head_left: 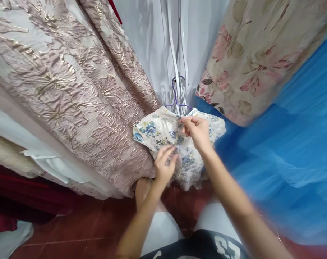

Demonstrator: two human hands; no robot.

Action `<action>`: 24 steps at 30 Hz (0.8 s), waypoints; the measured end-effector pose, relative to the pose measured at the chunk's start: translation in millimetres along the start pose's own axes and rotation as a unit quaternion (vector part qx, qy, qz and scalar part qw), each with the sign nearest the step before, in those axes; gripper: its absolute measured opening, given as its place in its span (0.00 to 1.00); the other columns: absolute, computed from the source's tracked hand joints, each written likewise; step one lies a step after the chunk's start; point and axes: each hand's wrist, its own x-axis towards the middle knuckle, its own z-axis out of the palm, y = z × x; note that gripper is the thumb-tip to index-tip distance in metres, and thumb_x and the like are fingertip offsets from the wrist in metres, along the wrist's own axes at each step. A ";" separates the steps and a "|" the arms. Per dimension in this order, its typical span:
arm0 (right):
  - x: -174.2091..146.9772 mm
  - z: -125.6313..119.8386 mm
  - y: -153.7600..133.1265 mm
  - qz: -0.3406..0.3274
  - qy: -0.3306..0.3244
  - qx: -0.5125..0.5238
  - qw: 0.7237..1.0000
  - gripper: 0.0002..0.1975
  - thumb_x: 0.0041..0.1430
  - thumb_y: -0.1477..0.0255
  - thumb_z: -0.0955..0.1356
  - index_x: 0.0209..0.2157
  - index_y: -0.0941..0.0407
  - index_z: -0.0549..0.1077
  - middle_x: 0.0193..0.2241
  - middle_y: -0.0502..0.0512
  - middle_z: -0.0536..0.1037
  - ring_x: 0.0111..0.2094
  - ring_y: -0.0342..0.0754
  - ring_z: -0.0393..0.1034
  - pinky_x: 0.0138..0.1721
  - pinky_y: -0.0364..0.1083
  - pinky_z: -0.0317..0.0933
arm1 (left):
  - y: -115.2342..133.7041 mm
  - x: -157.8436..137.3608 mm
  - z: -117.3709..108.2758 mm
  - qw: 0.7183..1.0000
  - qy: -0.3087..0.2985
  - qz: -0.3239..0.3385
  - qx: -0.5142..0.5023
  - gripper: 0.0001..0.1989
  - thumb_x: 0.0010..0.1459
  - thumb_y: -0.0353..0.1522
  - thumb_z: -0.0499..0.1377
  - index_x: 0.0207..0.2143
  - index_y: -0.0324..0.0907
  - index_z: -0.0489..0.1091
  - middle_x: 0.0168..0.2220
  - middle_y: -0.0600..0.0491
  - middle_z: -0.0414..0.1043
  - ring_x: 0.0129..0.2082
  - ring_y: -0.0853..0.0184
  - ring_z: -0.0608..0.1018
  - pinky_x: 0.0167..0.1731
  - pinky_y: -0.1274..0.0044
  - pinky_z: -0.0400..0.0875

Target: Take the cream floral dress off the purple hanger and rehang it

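A white floral top with blue flowers and short, wide sleeves hangs on a thin purple hanger. My right hand pinches the top at the middle of its neckline, thumb and forefinger together. Lower down, my left hand is at the front of the top, its thumb and fingers apart and slightly blurred. Whether those fingertips touch the cloth, I cannot tell. Part of the right side of the top is hidden behind my right hand and wrist.
A pink and gold brocade garment hangs at the left, close to the top. To the right hang a beige floral garment and blue gauzy fabric. White straps dangle above the hanger. The floor is red tile.
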 end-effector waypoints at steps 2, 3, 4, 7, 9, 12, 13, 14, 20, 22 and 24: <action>-4.5 -1.5 -0.5 -0.006 0.001 -0.014 1.000 0.14 0.58 0.62 0.71 0.24 0.57 0.75 0.13 0.46 0.71 0.13 0.38 0.58 0.16 0.40 0.51 | 3.4 55.1 -11.2 0.997 0.030 0.056 0.031 0.14 0.70 0.32 0.57 0.56 0.45 0.73 0.55 0.44 0.74 0.53 0.59 0.78 0.43 0.70 0.78; -5.1 -1.8 -0.8 -0.010 0.001 -0.018 1.000 0.14 0.58 0.63 0.71 0.23 0.57 0.75 0.13 0.46 0.71 0.13 0.38 0.57 0.16 0.40 0.51 | 6.5 81.2 -14.0 0.995 0.031 0.084 0.043 0.15 0.72 0.32 0.54 0.58 0.44 0.71 0.57 0.44 0.73 0.56 0.59 0.76 0.48 0.68 0.77; -4.8 -2.1 -1.0 -0.016 0.000 -0.020 1.000 0.14 0.58 0.63 0.71 0.23 0.56 0.74 0.13 0.46 0.71 0.13 0.38 0.57 0.16 0.40 0.51 | 9.7 104.1 -14.6 0.993 0.010 0.103 0.052 0.16 0.73 0.32 0.51 0.59 0.44 0.70 0.58 0.44 0.72 0.59 0.60 0.74 0.54 0.66 0.74; -1.1 -3.8 0.0 -0.027 0.000 -0.014 1.000 0.14 0.59 0.64 0.70 0.23 0.56 0.73 0.14 0.46 0.72 0.14 0.38 0.57 0.17 0.40 0.51 | 15.3 145.9 -6.8 0.986 -0.105 0.115 0.060 0.13 0.74 0.32 0.50 0.48 0.43 0.75 0.47 0.48 0.77 0.50 0.62 0.78 0.52 0.67 0.73; 1.1 -5.5 2.8 -0.025 0.003 -0.014 1.000 0.14 0.58 0.64 0.71 0.23 0.56 0.73 0.13 0.46 0.71 0.14 0.38 0.57 0.18 0.40 0.52 | 13.8 153.1 1.0 0.981 -0.141 0.117 0.071 0.12 0.73 0.31 0.52 0.38 0.41 0.75 0.38 0.50 0.76 0.40 0.64 0.78 0.44 0.71 0.74; 1.2 -5.3 9.8 -0.019 -0.002 -0.012 1.000 0.14 0.58 0.63 0.70 0.23 0.56 0.72 0.13 0.46 0.70 0.14 0.39 0.57 0.18 0.41 0.51 | 8.4 151.6 8.5 0.980 -0.111 0.132 0.103 0.12 0.72 0.29 0.54 0.34 0.41 0.72 0.34 0.51 0.73 0.36 0.64 0.77 0.39 0.72 0.72; 0.6 -4.1 12.4 -0.020 -0.006 -0.008 1.000 0.14 0.59 0.63 0.70 0.23 0.55 0.71 0.13 0.46 0.70 0.14 0.39 0.57 0.18 0.41 0.51 | 7.0 151.4 9.5 0.979 -0.096 0.138 0.114 0.12 0.72 0.29 0.54 0.34 0.41 0.72 0.34 0.51 0.73 0.36 0.64 0.77 0.39 0.72 0.72; -0.1 -2.4 15.0 -0.022 -0.008 -0.003 1.000 0.15 0.59 0.63 0.70 0.23 0.55 0.70 0.13 0.46 0.70 0.14 0.39 0.57 0.18 0.41 0.51 | 6.2 152.1 10.2 0.978 -0.085 0.144 0.123 0.11 0.72 0.29 0.54 0.34 0.41 0.72 0.35 0.51 0.73 0.37 0.64 0.76 0.40 0.72 0.72; -9.4 7.8 36.1 0.002 -0.010 -0.018 1.000 0.13 0.57 0.65 0.68 0.22 0.55 0.69 0.12 0.46 0.69 0.14 0.40 0.60 0.20 0.41 0.54 | -2.9 176.5 6.0 0.987 -0.015 0.119 0.104 0.11 0.71 0.31 0.56 0.34 0.40 0.72 0.36 0.51 0.72 0.39 0.64 0.76 0.43 0.71 0.71; -18.7 6.0 47.3 0.037 -0.035 -0.033 0.998 0.14 0.56 0.65 0.68 0.19 0.55 0.68 0.12 0.46 0.69 0.14 0.40 0.60 0.20 0.41 0.55 | -16.5 192.7 -5.5 0.994 0.055 0.072 0.055 0.10 0.69 0.31 0.60 0.32 0.40 0.72 0.34 0.53 0.72 0.39 0.65 0.75 0.44 0.73 0.69; -30.7 -0.2 58.6 0.072 -0.046 -0.034 0.996 0.15 0.53 0.65 0.68 0.17 0.54 0.65 0.11 0.46 0.69 0.14 0.40 0.60 0.20 0.41 0.54 | -37.2 210.5 -25.6 0.992 0.129 0.012 -0.011 0.10 0.67 0.30 0.63 0.30 0.40 0.72 0.31 0.55 0.70 0.37 0.68 0.74 0.43 0.76 0.67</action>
